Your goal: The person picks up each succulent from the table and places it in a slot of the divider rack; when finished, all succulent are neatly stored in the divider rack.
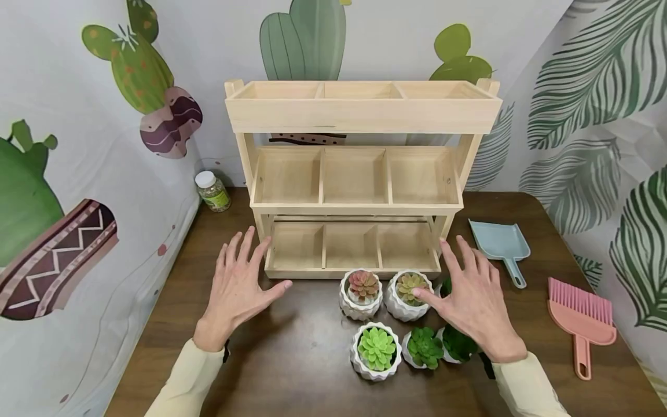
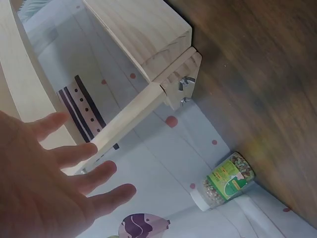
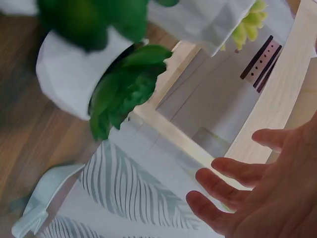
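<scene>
A three-tier wooden shelf (image 1: 344, 208), each tier split into three bare compartments, stands at the back of the table. In the head view my left hand (image 1: 237, 289) is held with fingers spread beside its lower left corner, touching nothing. My right hand (image 1: 471, 292) hovers spread at the lower right, over the potted succulents. A reddish succulent (image 1: 363, 285) and a yellow-brown succulent (image 1: 411, 288) sit in white pots before the shelf. Nearer are a bright green succulent (image 1: 377, 348) and a dark green one (image 1: 424, 347); more dark green leaves (image 1: 458, 341) are partly hidden below my right hand.
A white-capped jar (image 1: 212, 191) of small pebbles stands at the back left. To the right lie a light blue dustpan (image 1: 501, 240) and a pink brush (image 1: 583, 324). Wing nuts (image 2: 185, 83) stick out from the shelf's side. Cactus-printed fabric hangs behind the table.
</scene>
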`<state>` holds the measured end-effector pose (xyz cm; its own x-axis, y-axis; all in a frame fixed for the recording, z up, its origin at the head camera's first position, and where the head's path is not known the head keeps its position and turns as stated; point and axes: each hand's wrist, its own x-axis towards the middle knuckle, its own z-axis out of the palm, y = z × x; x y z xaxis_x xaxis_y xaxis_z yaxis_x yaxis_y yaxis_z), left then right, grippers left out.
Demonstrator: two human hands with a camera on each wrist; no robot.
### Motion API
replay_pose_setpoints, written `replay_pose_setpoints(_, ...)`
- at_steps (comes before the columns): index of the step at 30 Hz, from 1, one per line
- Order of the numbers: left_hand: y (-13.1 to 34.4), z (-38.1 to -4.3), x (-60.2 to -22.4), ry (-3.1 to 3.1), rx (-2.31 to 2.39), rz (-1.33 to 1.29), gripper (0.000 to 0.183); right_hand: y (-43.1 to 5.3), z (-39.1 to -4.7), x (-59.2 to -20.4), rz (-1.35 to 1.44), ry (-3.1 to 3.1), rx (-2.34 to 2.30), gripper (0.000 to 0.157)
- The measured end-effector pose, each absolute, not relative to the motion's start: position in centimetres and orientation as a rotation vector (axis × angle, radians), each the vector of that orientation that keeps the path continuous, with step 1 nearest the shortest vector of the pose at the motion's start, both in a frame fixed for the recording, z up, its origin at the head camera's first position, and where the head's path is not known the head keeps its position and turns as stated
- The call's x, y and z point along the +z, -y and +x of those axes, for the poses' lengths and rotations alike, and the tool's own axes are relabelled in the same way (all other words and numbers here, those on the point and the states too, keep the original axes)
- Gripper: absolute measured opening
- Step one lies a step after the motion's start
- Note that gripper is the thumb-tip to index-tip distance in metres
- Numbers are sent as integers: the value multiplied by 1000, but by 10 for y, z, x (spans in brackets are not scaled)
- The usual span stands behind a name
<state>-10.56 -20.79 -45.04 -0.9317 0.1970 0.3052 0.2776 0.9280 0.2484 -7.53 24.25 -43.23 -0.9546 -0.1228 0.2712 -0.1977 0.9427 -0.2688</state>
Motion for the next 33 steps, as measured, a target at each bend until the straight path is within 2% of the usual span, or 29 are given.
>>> replay_pose_setpoints(7, 212, -108, -452, 2766, -522, -300, 107, -226, -77, -422, 323, 2835, 591, 112)
replay_pose_setpoints(14, 216, -111, -456, 2809, -613, -225, 110, -201, -83, -406, 450, 2944, 521, 115)
replay_pose_setpoints(24, 221, -125, -462, 2933, -796, -99, 92, -165, -94, -402, 657, 3103, 469, 111)
replay_pose_setpoints(33, 221, -139, -473, 2950, -872, -145, 82, -144, -103, -415, 778, 3176, 442, 110)
